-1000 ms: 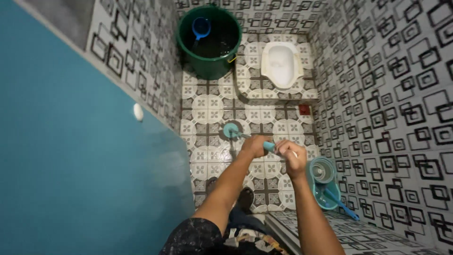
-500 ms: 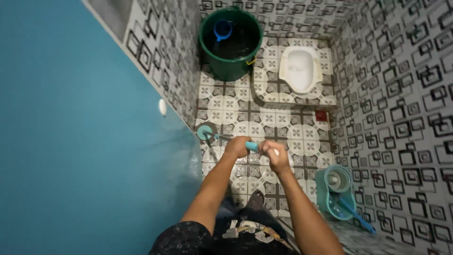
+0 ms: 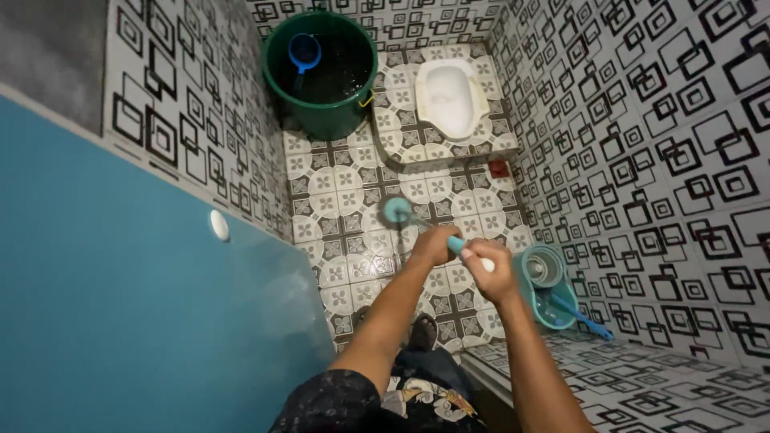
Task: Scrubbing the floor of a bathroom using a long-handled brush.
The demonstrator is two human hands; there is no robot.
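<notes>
Both my hands grip the pole of a teal mop. My left hand (image 3: 434,244) holds it lower down and my right hand (image 3: 491,271) holds the upper end, where the handle turns white. The round teal mop head (image 3: 395,211) rests on the patterned floor tiles (image 3: 337,180) in the middle of the small bathroom, ahead of my hands.
A teal mop bucket (image 3: 549,290) stands against the right wall beside my right hand. A green water bucket (image 3: 319,72) with a blue dipper (image 3: 304,52) sits at the far left, next to a white squat toilet (image 3: 448,92). A teal door (image 3: 120,321) fills the left side.
The mop head has moved from the left floor edge near the door back toward the middle of the floor. My view has shifted as well.
</notes>
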